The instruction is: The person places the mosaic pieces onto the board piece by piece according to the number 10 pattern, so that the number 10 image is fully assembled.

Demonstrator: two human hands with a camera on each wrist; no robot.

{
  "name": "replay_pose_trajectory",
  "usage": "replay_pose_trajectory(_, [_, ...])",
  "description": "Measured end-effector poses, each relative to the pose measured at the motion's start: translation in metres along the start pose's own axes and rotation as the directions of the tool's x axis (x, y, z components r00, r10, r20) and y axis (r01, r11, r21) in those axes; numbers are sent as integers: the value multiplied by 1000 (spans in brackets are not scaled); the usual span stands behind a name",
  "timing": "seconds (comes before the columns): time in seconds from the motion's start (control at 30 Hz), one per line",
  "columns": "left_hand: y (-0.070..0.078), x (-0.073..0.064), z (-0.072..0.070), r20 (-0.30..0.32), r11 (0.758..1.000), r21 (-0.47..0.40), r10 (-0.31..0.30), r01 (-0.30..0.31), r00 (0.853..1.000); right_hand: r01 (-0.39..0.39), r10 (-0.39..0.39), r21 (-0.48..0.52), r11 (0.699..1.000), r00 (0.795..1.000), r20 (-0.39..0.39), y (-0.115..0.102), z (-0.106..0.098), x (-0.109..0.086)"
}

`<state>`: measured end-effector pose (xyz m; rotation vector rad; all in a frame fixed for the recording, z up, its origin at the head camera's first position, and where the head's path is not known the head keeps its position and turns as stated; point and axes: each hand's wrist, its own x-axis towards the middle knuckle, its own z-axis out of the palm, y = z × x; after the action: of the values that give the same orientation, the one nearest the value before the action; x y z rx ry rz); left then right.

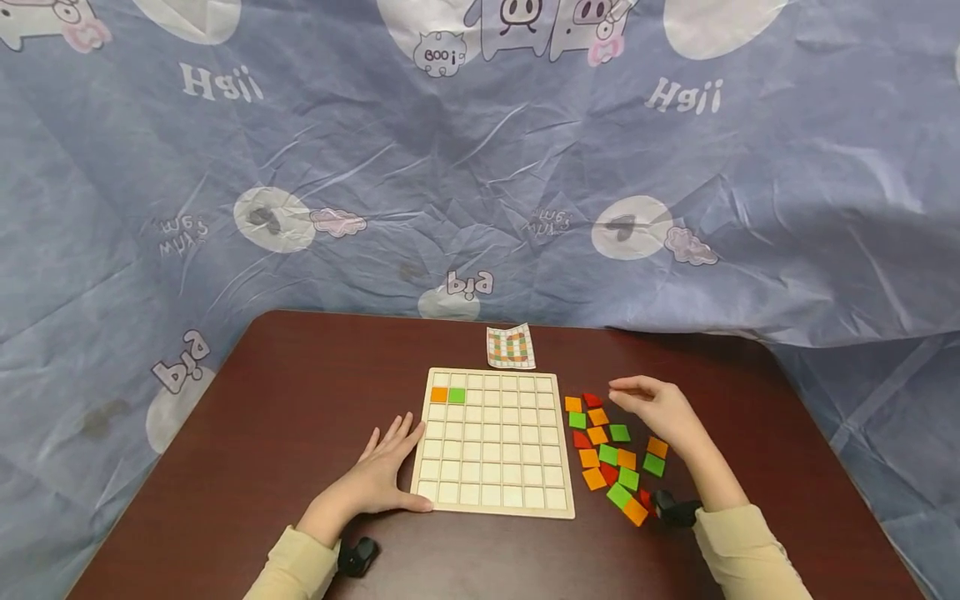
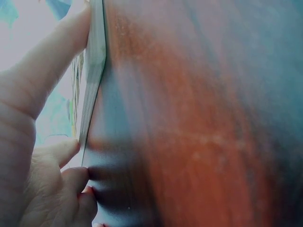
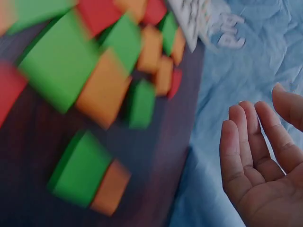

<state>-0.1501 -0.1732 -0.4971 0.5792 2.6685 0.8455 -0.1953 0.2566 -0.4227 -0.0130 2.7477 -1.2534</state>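
Note:
A pale wooden grid board [image 1: 495, 442] lies mid-table, with an orange tile [image 1: 438, 395] and a green tile [image 1: 457, 396] side by side in its second row. My left hand [image 1: 382, 475] rests spread at the board's left side, thumb at the near left corner and fingers along the edge; the left wrist view shows them against the board's side [image 2: 97, 42]. Over the tabletop right of the board, my right hand [image 1: 656, 404] hovers with nothing in it, fingers relaxed and thumb apart [image 3: 260, 165]. Loose green, orange and red tiles [image 1: 608, 454] lie between it and the board.
A small paper with a coloured grid pattern [image 1: 512, 347] lies behind the board. The dark wooden table [image 1: 300, 392] ends at a blue patterned cloth [image 1: 480, 167] hanging at the back and sides. One orange-green pair of tiles [image 1: 655, 457] sits apart, near the right forearm.

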Motion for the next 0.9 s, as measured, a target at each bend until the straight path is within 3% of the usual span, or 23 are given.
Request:
replay_pose_trajectory(0.37, [-1, 1, 1, 9, 1000, 3, -12, 12, 1000, -78, 79, -25, 997, 997, 15, 53, -19, -25])
replay_pose_trajectory(0.67, [-1, 1, 2, 8, 1000, 7, -13, 13, 1000, -76, 84, -118, 990, 995, 59, 68, -16, -30])
replay_pose_trajectory(0.9, [2, 2, 1, 12, 1000, 18, -15, 15, 1000, -90, 96, -121, 989, 994, 44, 76, -14, -32])
